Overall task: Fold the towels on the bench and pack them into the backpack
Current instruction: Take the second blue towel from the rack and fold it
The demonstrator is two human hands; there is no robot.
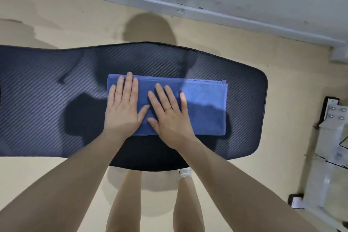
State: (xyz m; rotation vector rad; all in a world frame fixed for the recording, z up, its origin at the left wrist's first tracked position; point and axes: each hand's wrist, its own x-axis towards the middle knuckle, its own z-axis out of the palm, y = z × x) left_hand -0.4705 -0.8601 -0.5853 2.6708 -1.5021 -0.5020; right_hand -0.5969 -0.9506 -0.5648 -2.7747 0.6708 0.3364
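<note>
Your left hand (122,107) and right hand (167,113) press flat, gripping nothing, on the towel's (205,100) left half on the bench (47,90); next, fold it across.

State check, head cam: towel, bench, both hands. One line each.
blue towel: folded into a long rectangle, lying flat on the bench
bench: bears the towel; no other towel on its visible part
left hand: flat, fingers straight, pressing the towel's left end
right hand: flat, fingers spread, pressing the towel beside the left hand
backpack: not in view
</note>
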